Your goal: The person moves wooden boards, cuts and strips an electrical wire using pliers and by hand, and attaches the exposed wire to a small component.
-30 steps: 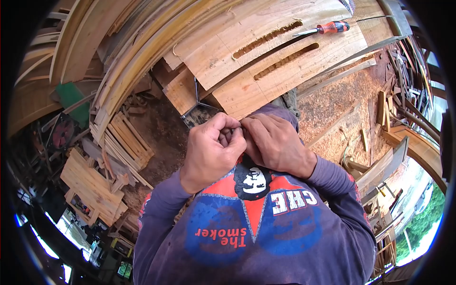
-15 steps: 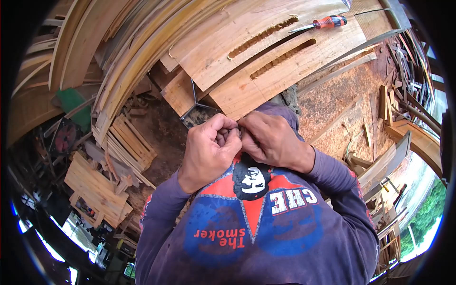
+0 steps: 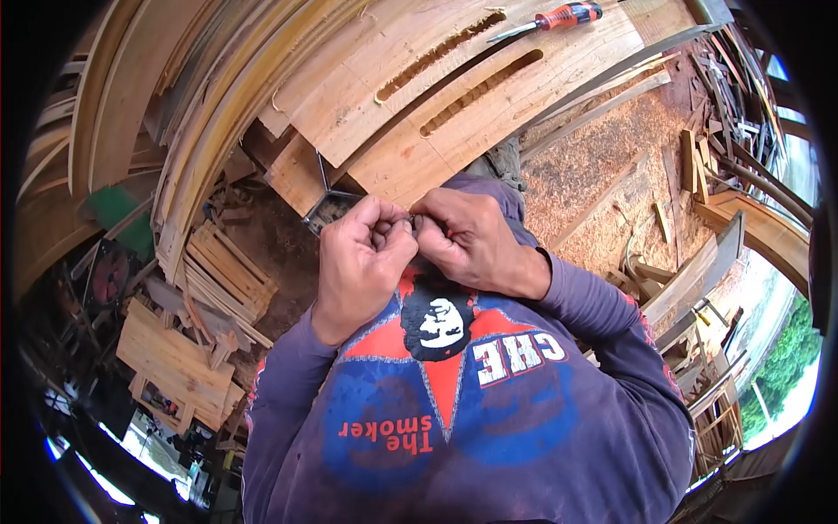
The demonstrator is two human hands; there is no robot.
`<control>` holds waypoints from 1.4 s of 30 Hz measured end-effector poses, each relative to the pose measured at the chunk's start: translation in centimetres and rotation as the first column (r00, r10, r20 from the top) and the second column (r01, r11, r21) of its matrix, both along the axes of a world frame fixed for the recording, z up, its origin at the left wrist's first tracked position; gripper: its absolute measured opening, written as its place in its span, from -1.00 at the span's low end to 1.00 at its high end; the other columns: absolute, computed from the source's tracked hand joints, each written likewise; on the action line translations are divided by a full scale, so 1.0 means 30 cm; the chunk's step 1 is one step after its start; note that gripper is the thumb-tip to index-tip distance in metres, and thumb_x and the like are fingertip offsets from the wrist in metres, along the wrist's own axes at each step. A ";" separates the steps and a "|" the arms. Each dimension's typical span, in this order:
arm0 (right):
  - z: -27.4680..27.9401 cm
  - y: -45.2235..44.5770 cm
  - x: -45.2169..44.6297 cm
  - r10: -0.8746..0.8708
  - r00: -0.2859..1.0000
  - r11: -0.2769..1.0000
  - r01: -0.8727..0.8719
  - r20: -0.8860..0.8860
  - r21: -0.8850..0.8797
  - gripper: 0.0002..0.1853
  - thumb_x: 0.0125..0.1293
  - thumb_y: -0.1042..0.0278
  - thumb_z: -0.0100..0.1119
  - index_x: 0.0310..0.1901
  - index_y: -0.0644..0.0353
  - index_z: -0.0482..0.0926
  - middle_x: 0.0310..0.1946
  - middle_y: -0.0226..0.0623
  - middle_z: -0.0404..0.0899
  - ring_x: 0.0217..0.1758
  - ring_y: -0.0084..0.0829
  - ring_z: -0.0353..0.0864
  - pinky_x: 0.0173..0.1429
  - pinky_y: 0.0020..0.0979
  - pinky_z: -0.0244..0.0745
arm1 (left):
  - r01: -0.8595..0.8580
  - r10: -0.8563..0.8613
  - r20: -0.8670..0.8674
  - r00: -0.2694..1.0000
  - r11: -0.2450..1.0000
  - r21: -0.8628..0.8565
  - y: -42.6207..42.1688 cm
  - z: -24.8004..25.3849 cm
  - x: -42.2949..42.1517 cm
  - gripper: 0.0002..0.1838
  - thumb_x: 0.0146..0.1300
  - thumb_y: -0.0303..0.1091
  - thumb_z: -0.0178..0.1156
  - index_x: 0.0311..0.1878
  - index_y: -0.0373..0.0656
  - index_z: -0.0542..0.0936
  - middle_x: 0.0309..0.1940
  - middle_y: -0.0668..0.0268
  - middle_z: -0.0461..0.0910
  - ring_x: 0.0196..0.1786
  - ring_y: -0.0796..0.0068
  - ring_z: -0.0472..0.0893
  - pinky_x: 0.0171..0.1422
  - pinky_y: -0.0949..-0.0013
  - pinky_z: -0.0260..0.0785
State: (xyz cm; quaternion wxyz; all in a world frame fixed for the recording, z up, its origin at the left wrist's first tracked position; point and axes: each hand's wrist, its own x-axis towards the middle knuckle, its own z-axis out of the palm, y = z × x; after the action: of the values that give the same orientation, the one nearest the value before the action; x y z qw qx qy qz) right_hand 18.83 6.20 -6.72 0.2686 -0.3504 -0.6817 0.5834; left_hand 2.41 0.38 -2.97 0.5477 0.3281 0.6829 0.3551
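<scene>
My left hand (image 3: 362, 262) and my right hand (image 3: 478, 242) meet in front of my chest, above the printed shirt (image 3: 506, 419). Thumb and fingers of each are pinched together, and the fingertips of the two nearly touch. Something tiny and dark may be between them, too small to name. Beyond the hands lie two wooden boards, the nearer board (image 3: 397, 168) and the farther board (image 3: 336, 118), each with a long slot cut in it. A screwdriver (image 3: 559, 16) with a red and black handle rests on the boards.
Long curved planks (image 3: 209, 113) are stacked at the upper left. Thin slats (image 3: 229, 271) and a flat wooden piece (image 3: 175, 358) lie lower left. Sawdust (image 3: 594, 183) covers the ground at the right, with wood offcuts. A fan (image 3: 109, 275) stands at the far left.
Both hands have shifted slightly left in view, still pinched together. The boards and screwdriver appear farther left and higher as the view has moved.
</scene>
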 end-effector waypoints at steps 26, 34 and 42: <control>0.185 0.025 -0.036 0.450 0.848 0.629 -0.523 0.280 0.574 -0.72 0.20 0.61 0.31 -0.03 0.32 0.63 -0.21 -0.11 0.66 -0.23 -0.13 0.70 -0.18 -0.20 0.60 | 0.002 -0.055 0.488 0.871 0.994 0.108 -0.186 0.028 -0.129 -0.82 0.38 -0.45 0.33 -0.07 -0.40 0.70 -0.35 0.29 0.73 -0.36 0.61 0.67 -0.23 0.49 0.54; 0.243 0.083 0.012 0.821 0.500 0.350 -0.822 0.276 0.450 -0.76 0.15 0.58 0.41 -0.16 0.24 0.58 -0.27 -0.15 0.67 -0.29 -0.14 0.70 -0.25 -0.22 0.58 | -0.202 0.177 0.634 0.753 0.979 -0.033 -0.366 0.068 0.096 -0.83 0.33 -0.41 0.33 -0.14 -0.34 0.75 -0.38 0.29 0.73 -0.42 0.60 0.66 -0.32 0.49 0.49; 0.263 -0.026 -0.040 0.975 0.187 0.146 -0.943 0.116 0.298 -0.76 0.21 0.65 0.34 -0.08 0.31 0.59 -0.24 -0.05 0.70 -0.24 -0.06 0.75 -0.19 -0.23 0.65 | -0.412 0.332 0.659 0.675 0.910 -0.037 -0.592 0.100 0.245 -0.77 0.38 -0.36 0.21 -0.10 -0.39 0.66 -0.38 0.32 0.66 -0.35 0.61 0.62 -0.24 0.50 0.47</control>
State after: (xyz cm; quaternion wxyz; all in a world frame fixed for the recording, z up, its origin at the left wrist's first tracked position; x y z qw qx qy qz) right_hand 17.62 5.42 1.18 -0.0785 0.2400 -0.8127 0.5251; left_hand 9.76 -17.39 0.02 0.6465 0.0685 0.4795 0.5894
